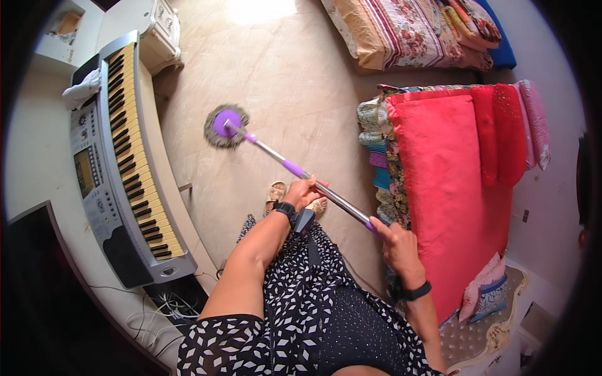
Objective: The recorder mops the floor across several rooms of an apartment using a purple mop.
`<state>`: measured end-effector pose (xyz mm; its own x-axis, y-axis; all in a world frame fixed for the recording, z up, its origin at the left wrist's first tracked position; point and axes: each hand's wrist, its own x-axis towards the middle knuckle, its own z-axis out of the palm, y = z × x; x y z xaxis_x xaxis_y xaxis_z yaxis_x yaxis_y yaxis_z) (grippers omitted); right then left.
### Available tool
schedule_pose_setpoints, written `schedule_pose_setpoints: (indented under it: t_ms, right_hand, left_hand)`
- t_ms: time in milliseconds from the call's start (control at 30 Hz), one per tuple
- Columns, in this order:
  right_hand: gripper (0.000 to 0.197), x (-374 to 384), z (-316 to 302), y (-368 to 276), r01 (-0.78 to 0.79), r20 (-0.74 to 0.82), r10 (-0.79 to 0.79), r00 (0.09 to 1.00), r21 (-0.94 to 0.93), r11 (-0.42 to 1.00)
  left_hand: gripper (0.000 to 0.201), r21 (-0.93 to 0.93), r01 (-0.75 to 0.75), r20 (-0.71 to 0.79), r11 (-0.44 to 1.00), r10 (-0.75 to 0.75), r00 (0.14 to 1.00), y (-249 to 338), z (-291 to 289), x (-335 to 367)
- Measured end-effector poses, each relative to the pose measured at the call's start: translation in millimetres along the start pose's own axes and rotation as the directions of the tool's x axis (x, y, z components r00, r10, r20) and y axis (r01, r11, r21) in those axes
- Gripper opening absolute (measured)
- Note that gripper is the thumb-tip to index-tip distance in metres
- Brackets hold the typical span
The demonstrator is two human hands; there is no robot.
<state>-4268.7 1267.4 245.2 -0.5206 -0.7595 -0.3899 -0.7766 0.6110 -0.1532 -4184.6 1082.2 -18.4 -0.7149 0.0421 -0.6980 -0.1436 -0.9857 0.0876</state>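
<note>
While gripping one mop pole [342, 204] with left hand [302, 193] at centre and right hand [401, 249] lower right, has one mop head [221, 125] upper left. Counts two sandals [276, 186] centre, one keyboard [134, 178] left.

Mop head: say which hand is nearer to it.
Left. The left hand grips the pole partway along, closer to the mop head; the right hand grips near the far end.
</note>
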Motion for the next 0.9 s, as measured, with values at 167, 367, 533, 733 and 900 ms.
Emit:
schedule_pose_setpoints:
  t_ms: [167,367,533,733,900]
  right_hand:
    - [0.062,-43.7,8.3,-11.3,-0.318,0.032,0.317,0.948,0.176,0.932]
    - [0.056,-66.1,17.3,-17.4,-0.514,0.157,0.508,0.847,0.492,0.703]
    - [0.055,-122.3,-16.5,-6.3,-0.611,0.233,0.590,0.773,0.523,0.594]
    - [0.058,-133.6,-33.6,6.4,-0.515,0.211,0.492,0.845,0.567,0.643]
    - [0.062,-91.7,12.6,-0.3,-0.313,0.128,0.287,0.949,0.489,0.814]
  left_hand:
    - [0.020,0.149,0.162,-0.041,0.976,-0.157,0.987,-32.1,67.2,55.6]
    - [0.012,0.328,0.340,-0.142,0.881,-0.310,0.940,-89.5,120.0,95.1]
    - [0.005,0.451,0.384,-0.114,0.806,-0.375,0.920,-147.4,149.2,55.0]
    - [0.015,0.332,0.474,-0.122,0.815,-0.461,0.879,-133.7,128.5,20.1]
    - [0.009,0.352,0.274,-0.121,0.895,-0.246,0.962,-74.5,81.0,34.3]
